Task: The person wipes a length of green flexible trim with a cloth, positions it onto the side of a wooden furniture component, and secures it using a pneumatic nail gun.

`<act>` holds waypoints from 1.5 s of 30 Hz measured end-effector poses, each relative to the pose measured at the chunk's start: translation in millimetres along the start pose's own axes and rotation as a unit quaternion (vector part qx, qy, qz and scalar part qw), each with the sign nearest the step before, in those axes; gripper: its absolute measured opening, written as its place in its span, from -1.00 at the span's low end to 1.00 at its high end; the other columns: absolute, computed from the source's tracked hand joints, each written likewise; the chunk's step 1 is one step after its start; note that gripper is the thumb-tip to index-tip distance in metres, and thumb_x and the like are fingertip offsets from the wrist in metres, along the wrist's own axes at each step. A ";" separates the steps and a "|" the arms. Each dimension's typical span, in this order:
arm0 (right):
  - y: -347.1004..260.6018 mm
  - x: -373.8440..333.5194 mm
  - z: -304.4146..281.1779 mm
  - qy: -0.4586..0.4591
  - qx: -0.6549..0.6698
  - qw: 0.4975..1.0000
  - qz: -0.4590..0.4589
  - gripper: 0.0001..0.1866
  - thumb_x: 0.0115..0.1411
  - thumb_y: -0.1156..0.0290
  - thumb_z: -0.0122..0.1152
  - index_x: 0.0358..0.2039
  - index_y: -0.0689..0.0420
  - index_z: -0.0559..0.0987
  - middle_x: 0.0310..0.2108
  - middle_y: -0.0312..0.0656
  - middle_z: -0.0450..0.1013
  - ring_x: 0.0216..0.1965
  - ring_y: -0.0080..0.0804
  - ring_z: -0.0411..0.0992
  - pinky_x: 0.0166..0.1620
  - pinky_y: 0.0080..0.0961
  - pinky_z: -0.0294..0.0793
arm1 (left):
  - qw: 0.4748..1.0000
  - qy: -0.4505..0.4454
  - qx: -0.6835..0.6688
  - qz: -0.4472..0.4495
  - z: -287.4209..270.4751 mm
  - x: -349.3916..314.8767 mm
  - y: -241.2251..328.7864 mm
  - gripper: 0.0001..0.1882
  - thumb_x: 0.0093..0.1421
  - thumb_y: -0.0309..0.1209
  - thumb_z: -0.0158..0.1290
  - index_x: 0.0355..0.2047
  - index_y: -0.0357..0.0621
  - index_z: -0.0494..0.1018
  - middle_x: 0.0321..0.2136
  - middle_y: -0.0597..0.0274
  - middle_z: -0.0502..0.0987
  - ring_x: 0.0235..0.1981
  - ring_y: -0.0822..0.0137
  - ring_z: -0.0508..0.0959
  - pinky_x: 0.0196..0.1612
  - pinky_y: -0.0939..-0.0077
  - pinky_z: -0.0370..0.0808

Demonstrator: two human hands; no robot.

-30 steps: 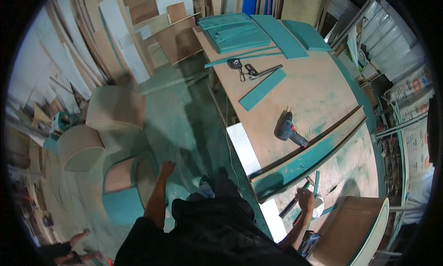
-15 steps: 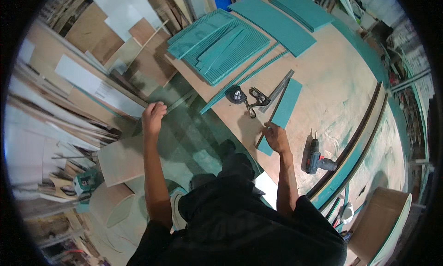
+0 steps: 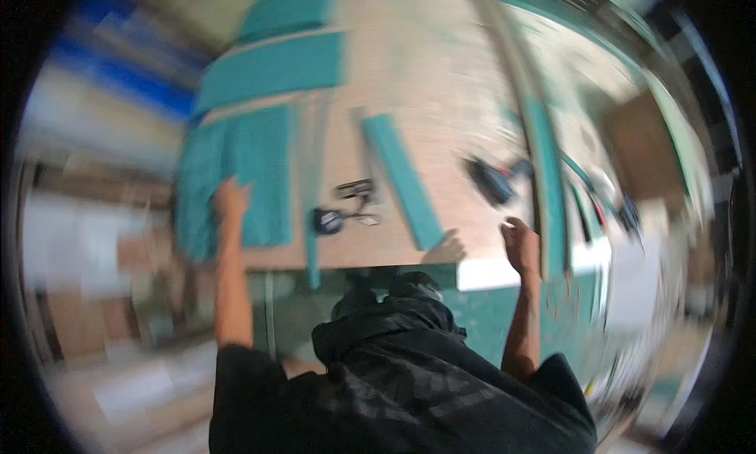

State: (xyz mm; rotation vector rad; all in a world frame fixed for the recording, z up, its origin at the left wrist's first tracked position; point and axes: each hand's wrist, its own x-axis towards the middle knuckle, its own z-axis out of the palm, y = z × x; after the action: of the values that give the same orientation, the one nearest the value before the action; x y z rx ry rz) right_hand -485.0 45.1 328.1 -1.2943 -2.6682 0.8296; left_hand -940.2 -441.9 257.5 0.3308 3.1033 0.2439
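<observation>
My left hand [image 3: 231, 200] hovers over or touches the stack of teal slatted panels [image 3: 264, 178]; blur hides which. One finger stands apart from the others, and I see nothing held. Loosely bent, the fingers of my right hand [image 3: 521, 248] are apart, with no object visible in them. That hand is by the table's front edge, left of a long teal-and-wood strip [image 3: 539, 151] and below a dark cordless drill [image 3: 494, 182]. Between my hands lie a narrow teal board [image 3: 404, 182], a black tape measure [image 3: 327, 221] and a dark clip-like tool [image 3: 356, 189].
Wide teal boards [image 3: 272, 70] lie at the far left of the wooden table [image 3: 417, 60]. A thin teal strip [image 3: 313, 249] juts past the front edge. A curved wooden piece [image 3: 646, 151] stands at the right. Blurred sheet material leans along the left.
My view has swung right, so the table now lies straight ahead. My left hand has come over the slatted panels. My right hand has left the narrow teal board for the strip's side.
</observation>
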 end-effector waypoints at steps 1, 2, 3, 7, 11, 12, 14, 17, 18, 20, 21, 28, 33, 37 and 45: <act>15.1 -23.1 -8.5 0.047 -0.010 0.998 0.043 -0.63 0.29 0.21 0.24 -0.05 0.24 0.63 -0.36 0.12 0.62 -0.28 -0.07 0.65 -0.21 -0.25 0.58 | 0.997 -0.069 -0.005 -0.027 -8.8 9.7 5.9 -0.36 0.20 -0.05 0.24 0.09 -0.34 0.49 0.02 -0.23 0.56 0.08 -0.14 0.53 0.13 0.07 0.47; 32.1 -42.1 -4.8 0.069 0.057 0.993 0.078 -0.64 0.29 0.22 0.24 -0.08 0.25 0.64 -0.37 0.12 0.62 -0.30 -0.06 0.65 -0.21 -0.24 0.58 | 0.998 0.011 0.043 0.045 22.5 23.3 -56.3 -0.38 0.18 -0.07 0.24 0.06 -0.35 0.51 -0.03 -0.24 0.58 0.04 -0.16 0.56 0.13 0.07 0.48; 51.3 -66.4 -1.3 0.103 0.118 0.981 0.114 -0.65 0.28 0.22 0.23 -0.11 0.25 0.65 -0.37 0.12 0.62 -0.31 -0.06 0.65 -0.22 -0.23 0.58 | 0.999 0.032 0.005 0.027 31.9 35.9 -64.1 -0.49 0.17 -0.12 0.24 -0.12 -0.39 0.58 -0.14 -0.27 0.61 -0.05 -0.14 0.60 0.07 0.03 0.47; 72.9 -181.8 40.3 0.181 0.092 0.955 0.215 -0.67 0.27 0.25 0.21 -0.14 0.27 0.65 -0.45 0.03 0.60 -0.46 -0.12 0.57 -0.31 -0.30 0.54 | 0.968 -0.147 -0.175 -0.105 -27.6 68.2 -11.1 -0.60 0.22 -0.29 0.21 -0.35 -0.57 0.55 -0.49 -0.18 0.59 -0.60 0.04 0.49 -0.38 0.16 0.44; 73.8 -271.3 100.7 0.139 0.117 0.940 0.288 -0.64 0.24 0.20 0.24 -0.10 0.21 0.66 -0.36 0.10 0.61 -0.32 0.04 0.60 -0.20 -0.18 0.56 | 0.948 -0.067 -0.307 -0.044 -46.8 48.0 28.3 -0.62 0.26 -0.34 0.22 -0.18 -0.55 0.51 -0.41 0.00 0.59 -0.50 0.29 0.52 -0.40 0.35 0.44; 71.3 -278.2 106.5 0.108 0.129 0.941 0.293 -0.63 0.24 0.19 0.26 -0.09 0.19 0.67 -0.31 0.13 0.62 -0.26 0.11 0.60 -0.15 -0.12 0.56 | 0.912 -0.052 -0.406 -0.031 -38.9 46.2 45.6 -0.56 0.28 -0.34 0.21 -0.03 -0.52 0.43 -0.26 0.11 0.57 -0.34 0.35 0.51 -0.33 0.42 0.44; 65.4 -295.4 119.9 0.057 0.175 0.934 0.305 -0.61 0.23 0.16 0.27 -0.06 0.17 0.66 -0.28 0.13 0.62 -0.22 0.11 0.59 -0.12 -0.11 0.55 | 0.857 -0.159 -0.483 0.086 -48.0 21.0 115.8 -0.59 0.33 -0.35 0.17 0.03 -0.43 0.37 -0.18 0.13 0.55 -0.18 0.34 0.51 -0.18 0.47 0.45; 82.9 -305.0 120.8 0.021 0.205 0.942 0.267 -0.58 0.23 0.14 0.27 -0.03 0.16 0.65 -0.25 0.14 0.62 -0.20 0.12 0.59 -0.09 -0.12 0.54 | 0.750 -0.248 -0.594 0.155 -43.7 -65.0 256.8 -0.71 0.35 -0.32 0.15 -0.06 -0.27 0.42 -0.19 0.22 0.54 -0.16 0.37 0.51 -0.08 0.48 0.44; 95.1 -305.7 118.1 0.024 0.221 0.938 0.267 -0.58 0.23 0.13 0.26 -0.02 0.16 0.64 -0.24 0.14 0.62 -0.18 0.11 0.59 -0.08 -0.12 0.54 | 0.680 -0.281 -0.654 0.173 -29.7 -90.5 299.5 -0.75 0.35 -0.31 0.14 -0.08 -0.19 0.45 -0.19 0.30 0.51 -0.18 0.40 0.49 -0.10 0.47 0.43; 136.5 -314.0 96.5 0.028 0.238 0.932 0.272 -0.56 0.25 0.13 0.26 0.01 0.17 0.63 -0.21 0.14 0.62 -0.16 0.09 0.59 -0.07 -0.13 0.54 | 0.681 -0.324 -0.628 0.193 -4.3 -145.4 374.1 -0.76 0.36 -0.36 0.10 -0.04 -0.19 0.44 -0.19 0.29 0.54 -0.15 0.38 0.53 -0.04 0.42 0.44; 160.0 -318.4 81.3 0.046 0.229 0.928 0.291 -0.55 0.25 0.12 0.27 0.01 0.18 0.63 -0.20 0.12 0.62 -0.15 0.05 0.59 -0.06 -0.15 0.54 | 0.669 -0.358 -0.625 0.185 8.5 -167.8 404.1 -0.76 0.36 -0.36 0.07 -0.03 -0.18 0.43 -0.20 0.28 0.53 -0.18 0.38 0.53 -0.06 0.42 0.46; 314.6 -311.6 -45.9 0.174 0.159 0.927 0.292 -0.45 0.21 0.03 0.34 0.01 0.25 0.61 -0.04 0.10 0.56 0.00 0.05 0.52 0.07 -0.17 0.48 | 0.661 -0.425 -0.606 0.121 46.7 -321.0 570.8 -0.74 0.43 -0.30 -0.13 -0.05 -0.22 0.39 -0.31 0.18 0.49 -0.45 0.38 0.51 -0.43 0.46 0.54; 358.2 -218.0 -112.2 0.201 0.131 0.949 0.203 -0.42 0.19 0.03 0.35 0.01 0.28 0.59 0.02 0.13 0.52 0.06 0.10 0.47 0.12 -0.13 0.45 | 0.641 -0.441 -0.620 0.094 41.9 -357.2 617.8 -0.67 0.47 -0.20 -0.23 -0.10 -0.22 0.37 -0.34 0.15 0.48 -0.49 0.37 0.50 -0.53 0.46 0.49; 368.6 -119.1 -99.1 0.135 0.124 0.969 0.163 -0.39 0.16 0.03 0.37 0.04 0.29 0.58 0.07 0.15 0.49 0.15 0.12 0.41 0.20 -0.12 0.41 | 0.658 -0.385 -0.646 0.043 40.9 -350.6 649.2 -0.61 0.49 -0.15 -0.25 -0.09 -0.21 0.41 -0.35 0.16 0.50 -0.49 0.39 0.51 -0.50 0.46 0.50; 389.6 62.9 -116.5 0.131 0.055 0.990 -0.026 -0.03 0.15 0.00 0.38 0.35 0.36 0.17 0.35 0.26 0.14 0.36 0.24 0.14 0.34 -0.02 0.24 | 0.555 -0.373 -0.743 -0.031 57.9 -335.8 736.4 -0.48 0.49 -0.02 -0.21 0.13 -0.19 0.43 -0.39 0.28 0.49 -0.46 0.44 0.48 -0.41 0.51 0.48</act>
State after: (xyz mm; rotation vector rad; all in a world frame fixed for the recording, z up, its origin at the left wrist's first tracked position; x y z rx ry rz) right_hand -216.0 338.8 224.7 -1.2095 -2.4065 0.7328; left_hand -456.6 207.3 313.2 0.1310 1.2174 1.8268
